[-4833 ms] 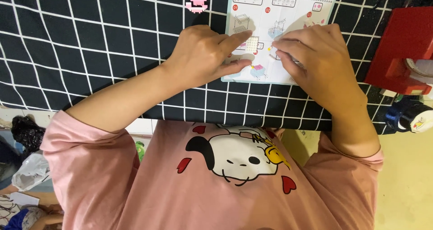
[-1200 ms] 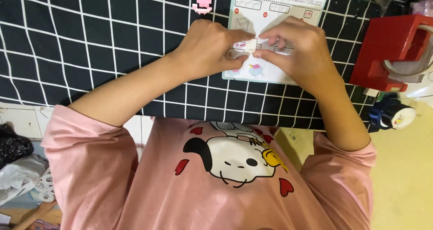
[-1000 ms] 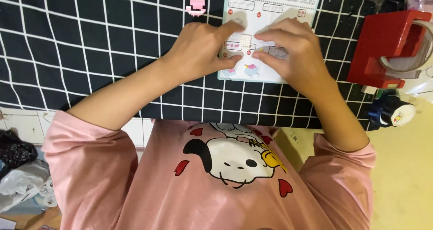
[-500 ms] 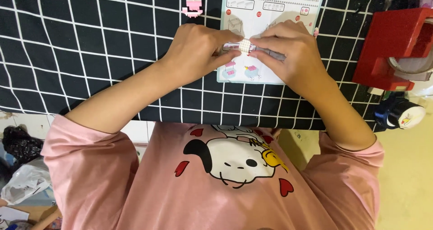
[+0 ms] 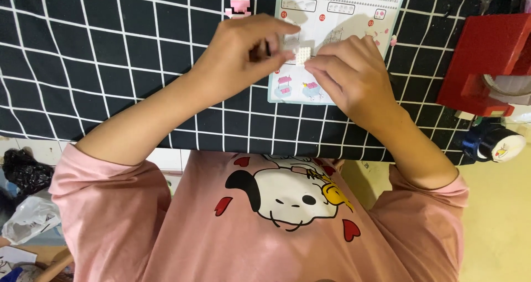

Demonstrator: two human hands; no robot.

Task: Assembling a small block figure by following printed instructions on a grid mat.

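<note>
Hands working together above the counter, which is wearing a black cloth with a white grid; left hand reaching in from the left, its fingers curling toward the middle and pinching one edge of a small white studded brick plate; right hand coming in from the right, its fingertips closing on the opposite edge of the same plate; both hands thus meeting on the plate, which is hovering just over the upper half of the instruction sheet.

Instruction sheet lying flat on the cloth, pale with a light blue border, showing small drawings of building steps; its lower part partly hidden under the hands.

Pink brick assembly sitting on the cloth near the top edge, just beside the sheet's left edge and above the left hand; tiny pink piece lying just off the sheet's right edge.

Red tape dispenser standing at the right side of the counter, well apart from the hands; dark blue roll with a white end lying below it at the counter's edge.

Pink sweatshirt with a cartoon dog print filling the lower frame; sleeves pushed up on both forearms.
</note>
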